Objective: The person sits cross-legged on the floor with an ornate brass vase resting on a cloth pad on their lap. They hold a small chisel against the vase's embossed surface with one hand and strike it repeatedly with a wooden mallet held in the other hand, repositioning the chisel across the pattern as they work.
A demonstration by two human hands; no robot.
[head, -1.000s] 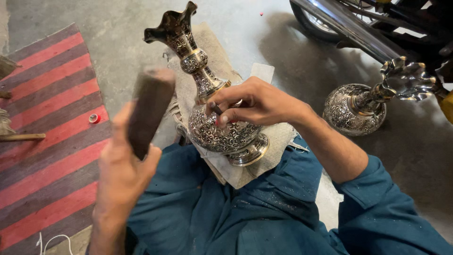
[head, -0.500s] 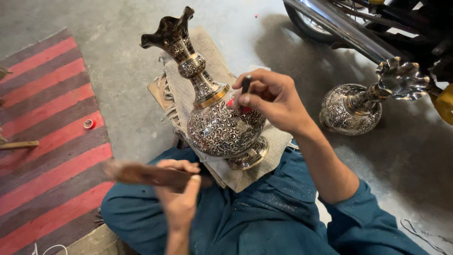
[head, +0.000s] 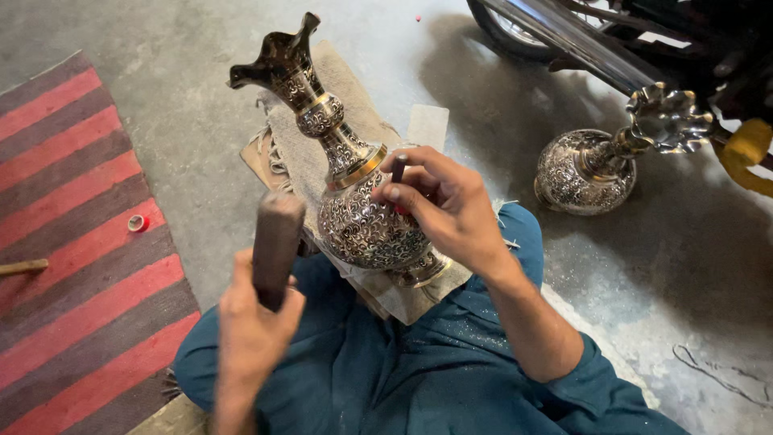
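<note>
left hand (head: 254, 338) clamped on raised wooden mallet (head: 276, 246) | right hand (head: 451, 205) pinching chisel (head: 397, 171) against engraved vase (head: 354, 201) lying tilted on cloth pad (head: 310, 153) over lap | risk: off-centre blow could skid chisel, scar pattern, strike fingers

The right hand (head: 451, 205) is covering most of the thin punch tool (head: 398, 169), leaving only its top end showing, so its tip against the engraved brass vase (head: 366, 221) is staying hidden. The left hand (head: 254, 330) is wrapping the lower end of the wooden mallet (head: 276, 242), and its wrist is running off the bottom edge. Well off to the right of the right hand, the motorcycle (head: 612, 40) is being cut by the top and right edges, and far left of the left hand a wooden stick (head: 22, 267) is being cut by the left edge.
</note>
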